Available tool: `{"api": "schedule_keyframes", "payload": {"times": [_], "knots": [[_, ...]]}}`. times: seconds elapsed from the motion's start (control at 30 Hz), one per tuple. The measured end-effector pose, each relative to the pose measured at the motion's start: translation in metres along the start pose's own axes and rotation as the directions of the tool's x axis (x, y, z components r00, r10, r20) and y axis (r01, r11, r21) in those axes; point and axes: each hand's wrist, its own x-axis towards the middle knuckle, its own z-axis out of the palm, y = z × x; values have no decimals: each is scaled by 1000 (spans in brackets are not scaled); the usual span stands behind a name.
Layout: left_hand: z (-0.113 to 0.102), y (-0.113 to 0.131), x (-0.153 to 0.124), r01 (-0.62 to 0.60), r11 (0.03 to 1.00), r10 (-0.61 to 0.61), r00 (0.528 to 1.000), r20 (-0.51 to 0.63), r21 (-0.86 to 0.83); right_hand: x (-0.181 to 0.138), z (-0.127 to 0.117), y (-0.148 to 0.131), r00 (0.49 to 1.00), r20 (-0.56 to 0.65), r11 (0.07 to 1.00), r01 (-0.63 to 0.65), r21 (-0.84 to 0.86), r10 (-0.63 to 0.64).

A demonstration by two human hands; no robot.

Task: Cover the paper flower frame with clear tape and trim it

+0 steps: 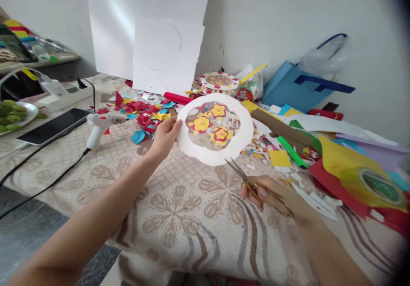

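Note:
My left hand (166, 136) pinches the left edge of a white scalloped paper ring (205, 154), holding it up over the table. A clear middle in the ring carries red and yellow paper flowers (201, 124). In my right hand (265, 191) is a pair of scissors (245, 177), my fingers through its handles. The blades are slightly apart, and their tips point up toward the lower edge of the ring. Whether the tips touch the paper I cannot tell.
A white glue gun (96, 130) stands at left beside a phone (56, 126). Paper scraps (144, 111) lie behind my left hand. To the right are a green cutter (291, 151), coloured paper sheets (352, 170) and a blue bag (288, 85). A decorated round box (219, 82) sits behind.

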Motion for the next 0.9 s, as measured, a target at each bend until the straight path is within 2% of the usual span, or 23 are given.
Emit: {"api": "schedule_keyframes", "payload": {"times": [0.17,0.3,0.37,0.6,0.73,0.9], "knots": [[-2,1,1,3,1000,-3,999,-40,-5,1,1,-2,1000,12,1000,-2,21,2],[-7,2,4,21,999,-25,995,-97,-41,-1,2,-1,997,-76,997,-5,71,11],[-8,2,5,10,999,-15,994,-107,-48,-2,2,0,996,-84,997,7,83,0],[-1,-2,1,3,1000,-4,999,-42,-23,11,16,4,989,134,996,-70,46,63],[5,-2,-3,5,1000,-5,1000,-30,0,23,29,5,986,101,991,-128,-47,132],[10,0,-7,-3,1000,4,1000,-12,29,28,35,5,987,44,982,-150,-118,156]]}}
